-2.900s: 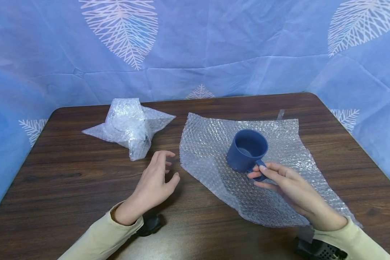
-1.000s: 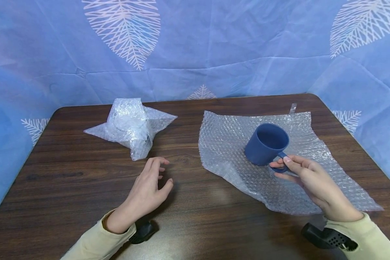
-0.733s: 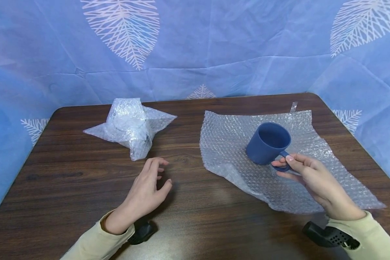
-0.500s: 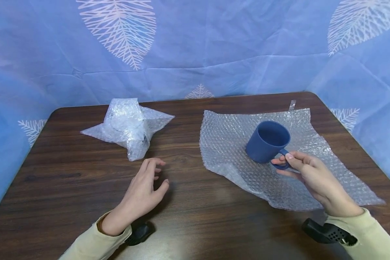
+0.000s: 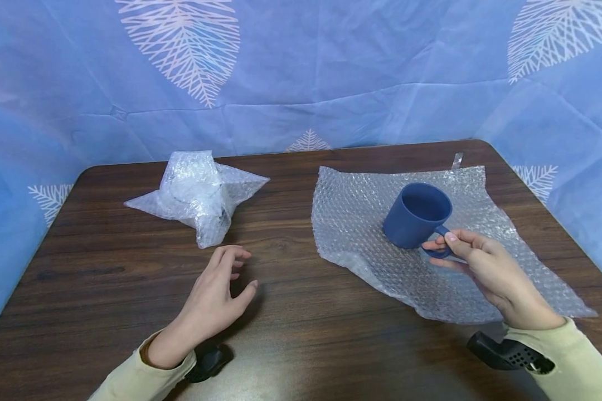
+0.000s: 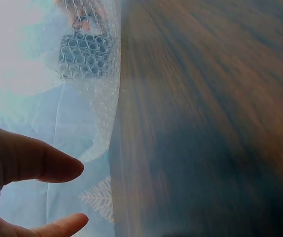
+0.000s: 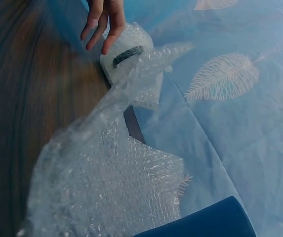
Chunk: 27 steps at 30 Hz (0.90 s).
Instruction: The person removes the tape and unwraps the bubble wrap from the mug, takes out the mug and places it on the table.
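Blue mug [image 5: 406, 225] and bubble-wrap sheet [image 5: 351, 217] have shifted toward 3 o'clock in the head view, right hand [image 5: 494, 273] pinching the handle [image 5: 438, 254], left hand [image 5: 208, 306] loosely open, wrapped bundle [image 5: 193, 189] toward 9. Left wrist: sheet veils mug, 11 o'clock. Right wrist: bundle encloses dark shape [image 7: 128, 55], 12 o'clock.

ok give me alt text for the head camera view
A right hand grips a blue mug by its handle, with a sheet of bubble wrap beneath it on a dark wooden table. The left hand holds nothing, near a bubble-wrapped bundle. Behind hangs a blue leaf-print cloth.
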{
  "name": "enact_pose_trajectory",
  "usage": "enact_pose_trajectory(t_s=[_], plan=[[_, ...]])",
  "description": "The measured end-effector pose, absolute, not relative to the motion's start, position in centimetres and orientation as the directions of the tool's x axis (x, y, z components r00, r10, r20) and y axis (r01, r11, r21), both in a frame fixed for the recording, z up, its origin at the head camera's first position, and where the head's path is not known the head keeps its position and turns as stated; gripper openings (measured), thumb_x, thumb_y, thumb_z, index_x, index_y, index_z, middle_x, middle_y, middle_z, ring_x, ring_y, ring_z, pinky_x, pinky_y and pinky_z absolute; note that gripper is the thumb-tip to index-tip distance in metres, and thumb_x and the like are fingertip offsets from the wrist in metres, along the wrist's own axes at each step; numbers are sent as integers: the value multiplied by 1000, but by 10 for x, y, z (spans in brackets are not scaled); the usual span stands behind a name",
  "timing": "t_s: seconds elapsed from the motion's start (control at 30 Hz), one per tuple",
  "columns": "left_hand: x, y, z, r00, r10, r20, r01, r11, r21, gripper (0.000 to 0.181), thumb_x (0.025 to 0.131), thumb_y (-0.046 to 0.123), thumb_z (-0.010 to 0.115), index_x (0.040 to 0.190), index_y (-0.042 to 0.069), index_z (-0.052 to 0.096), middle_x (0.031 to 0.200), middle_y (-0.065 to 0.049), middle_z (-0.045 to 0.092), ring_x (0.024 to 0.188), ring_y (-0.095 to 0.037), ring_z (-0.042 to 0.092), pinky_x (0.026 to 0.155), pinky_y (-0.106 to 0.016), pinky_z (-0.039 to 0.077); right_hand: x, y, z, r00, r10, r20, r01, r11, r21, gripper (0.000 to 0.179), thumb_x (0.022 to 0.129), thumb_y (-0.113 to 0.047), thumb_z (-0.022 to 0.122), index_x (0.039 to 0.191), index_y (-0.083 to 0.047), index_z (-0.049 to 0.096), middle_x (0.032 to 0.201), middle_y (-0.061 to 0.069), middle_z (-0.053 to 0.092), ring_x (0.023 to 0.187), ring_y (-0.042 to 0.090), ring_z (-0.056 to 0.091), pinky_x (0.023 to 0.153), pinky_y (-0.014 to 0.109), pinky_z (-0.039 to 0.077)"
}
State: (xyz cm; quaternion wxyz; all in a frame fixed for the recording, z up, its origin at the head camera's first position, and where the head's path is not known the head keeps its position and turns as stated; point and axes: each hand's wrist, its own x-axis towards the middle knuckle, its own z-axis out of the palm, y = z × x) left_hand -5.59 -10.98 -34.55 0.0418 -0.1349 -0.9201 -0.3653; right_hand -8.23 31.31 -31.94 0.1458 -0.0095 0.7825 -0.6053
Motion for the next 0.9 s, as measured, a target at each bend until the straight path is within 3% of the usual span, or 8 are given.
enact_pose_trajectory(t_s=[0.27, 0.47, 0.9], plan=[[-56, -112, -345, -965, 204, 164, 261, 703, 662, 39, 81, 7, 71, 116, 2, 55, 123, -12, 51, 105, -27, 59, 83, -37, 54, -81, 311, -313, -963, -188, -192, 156, 190, -969, 28, 103, -24, 40, 109, 0, 52, 105, -6, 68, 102, 2, 64, 85, 22, 53], [-56, -112, -345, -961, 204, 186, 276, 695, 664, 37, 81, 6, 70, 115, 2, 55, 122, -12, 52, 105, -27, 59, 82, -37, 54, -79, 299, -303, -963, -227, -142, 114, 130, -985, 27, 103, -22, 42, 117, -2, 53, 109, -3, 69, 105, 4, 64, 87, 23, 52], [-55, -114, -346, -959, 204, 195, 282, 695, 662, 37, 82, 6, 70, 115, 2, 56, 123, -12, 53, 104, -27, 59, 81, -36, 54, -79, 257, -288, -960, -261, -98, 29, 256, -966, 35, 104, -23, 39, 122, 5, 51, 113, -2, 68, 108, 5, 63, 89, 25, 52]])
